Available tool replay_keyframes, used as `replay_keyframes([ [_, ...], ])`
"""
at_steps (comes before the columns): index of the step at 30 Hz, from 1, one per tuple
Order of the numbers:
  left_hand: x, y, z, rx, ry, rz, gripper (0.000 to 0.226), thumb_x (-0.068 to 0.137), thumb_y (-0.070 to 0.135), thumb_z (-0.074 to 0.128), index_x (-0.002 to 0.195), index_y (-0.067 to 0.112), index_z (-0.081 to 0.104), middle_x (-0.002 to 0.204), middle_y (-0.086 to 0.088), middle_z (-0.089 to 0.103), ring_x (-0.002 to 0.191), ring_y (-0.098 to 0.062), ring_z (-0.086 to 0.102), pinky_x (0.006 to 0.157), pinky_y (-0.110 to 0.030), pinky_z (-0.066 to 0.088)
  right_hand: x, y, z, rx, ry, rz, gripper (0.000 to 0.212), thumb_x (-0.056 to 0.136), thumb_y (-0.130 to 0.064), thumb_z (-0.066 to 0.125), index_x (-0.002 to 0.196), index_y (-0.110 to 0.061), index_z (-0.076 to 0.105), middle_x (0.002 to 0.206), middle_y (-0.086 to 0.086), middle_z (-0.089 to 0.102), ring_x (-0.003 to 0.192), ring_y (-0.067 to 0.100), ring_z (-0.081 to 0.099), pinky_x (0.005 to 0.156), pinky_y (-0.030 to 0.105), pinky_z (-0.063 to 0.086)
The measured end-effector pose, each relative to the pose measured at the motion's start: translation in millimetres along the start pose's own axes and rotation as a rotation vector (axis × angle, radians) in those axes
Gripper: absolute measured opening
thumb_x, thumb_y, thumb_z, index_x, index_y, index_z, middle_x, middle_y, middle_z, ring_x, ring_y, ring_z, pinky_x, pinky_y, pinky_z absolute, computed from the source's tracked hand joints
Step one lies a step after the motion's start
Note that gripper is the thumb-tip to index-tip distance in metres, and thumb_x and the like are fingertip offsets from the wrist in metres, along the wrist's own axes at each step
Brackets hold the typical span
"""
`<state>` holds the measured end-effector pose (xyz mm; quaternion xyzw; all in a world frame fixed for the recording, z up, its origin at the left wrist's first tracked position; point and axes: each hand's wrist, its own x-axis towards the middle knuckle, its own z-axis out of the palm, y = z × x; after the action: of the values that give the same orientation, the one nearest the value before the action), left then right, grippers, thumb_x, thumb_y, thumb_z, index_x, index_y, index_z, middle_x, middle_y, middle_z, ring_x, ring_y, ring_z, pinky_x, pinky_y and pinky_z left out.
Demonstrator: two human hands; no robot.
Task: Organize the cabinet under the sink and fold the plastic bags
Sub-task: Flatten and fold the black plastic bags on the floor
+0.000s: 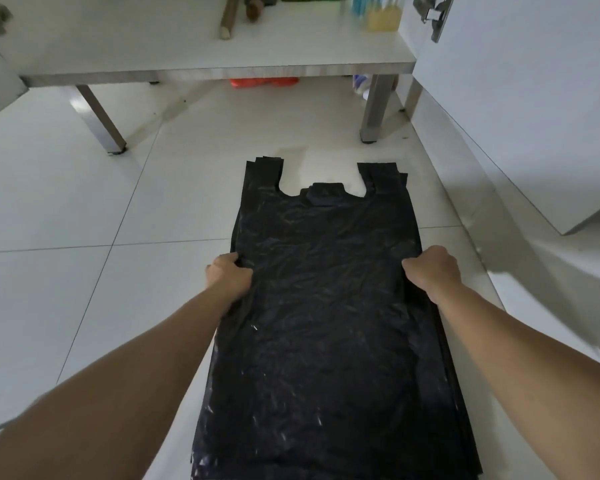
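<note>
Stack of black crinkled plastic handle bags (326, 306), flat on the white tiled floor (84, 202). Our left hand (227, 275) and right hand (433, 271) pinch its side edges. We judge it light, limp, slippery; edges suit the grip.

I count two hands, left hand (227, 273), right hand (432, 270), one stack of black plastic bags (326, 323), one wooden stick (228, 19), two metal legs (374, 109).
</note>
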<state>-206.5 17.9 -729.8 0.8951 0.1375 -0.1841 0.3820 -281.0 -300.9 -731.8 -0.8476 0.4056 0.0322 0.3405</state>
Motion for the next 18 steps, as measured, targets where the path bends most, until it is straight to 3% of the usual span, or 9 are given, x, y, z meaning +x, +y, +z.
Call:
replay_keyframes([
  [2, 12.6, 7.9, -0.2, 0.051, 0.012, 0.007, 0.057, 0.082, 0.027, 0.063, 0.137, 0.02, 0.052, 0.129, -0.011, 0.058, 0.119, -0.033, 0.052, 0.103, -0.045, 0.046, 13.0, -10.1, 0.8, -0.058, -0.019, 0.0, 0.018, 0.086, -0.023, 0.058, 0.078, -0.007, 0.058, 0.08, 0.009, 0.062, 0.066, 0.024, 0.057, 0.06, 0.029, 0.048],
  [6, 29.2, 34.6, -7.4, 0.19, 0.02, 0.015, 0.051, 0.08, 0.028, 0.069, 0.127, 0.012, 0.059, 0.122, -0.013, 0.061, 0.112, -0.035, 0.056, 0.097, -0.041, 0.049, 45.6, -43.8, -2.5, -0.064, -0.063, -0.004, 0.019, 0.087, -0.023, 0.058, 0.077, -0.009, 0.052, 0.078, 0.005, 0.056, 0.067, 0.021, 0.054, 0.072, 0.032, 0.052],
  [11, 49.0, 67.8, -26.6, 0.261, -0.022, -0.01, 0.058, 0.089, 0.027, 0.068, 0.133, -0.003, 0.046, 0.134, -0.021, 0.049, 0.12, -0.038, 0.049, 0.09, -0.04, 0.044, 74.1, -77.9, -9.7, -0.012, -0.085, 0.07, 0.025, 0.088, -0.026, 0.057, 0.101, -0.004, 0.059, 0.095, 0.009, 0.061, 0.084, 0.028, 0.061, 0.084, 0.039, 0.056],
  [15, 81.6, 81.7, -42.0, 0.228, -0.041, 0.021, 0.051, 0.088, 0.022, 0.068, 0.127, -0.007, 0.05, 0.117, -0.019, 0.051, 0.102, -0.032, 0.051, 0.08, -0.033, 0.038, 102.3, -91.3, -14.7, 0.074, -0.065, 0.112, 0.017, 0.09, -0.017, 0.056, 0.1, -0.003, 0.054, 0.095, 0.011, 0.056, 0.073, 0.026, 0.055, 0.08, 0.034, 0.054],
  [18, 106.3, 84.3, -41.0, 0.141, -0.079, 0.021, 0.036, 0.088, 0.02, 0.068, 0.112, -0.005, 0.056, 0.106, -0.018, 0.052, 0.089, -0.028, 0.051, 0.076, -0.035, 0.043, 127.7, -93.3, -10.0, 0.2, -0.071, 0.156, 0.03, 0.089, -0.018, 0.062, 0.111, 0.003, 0.061, 0.108, 0.016, 0.062, 0.092, 0.031, 0.061, 0.087, 0.037, 0.054],
])
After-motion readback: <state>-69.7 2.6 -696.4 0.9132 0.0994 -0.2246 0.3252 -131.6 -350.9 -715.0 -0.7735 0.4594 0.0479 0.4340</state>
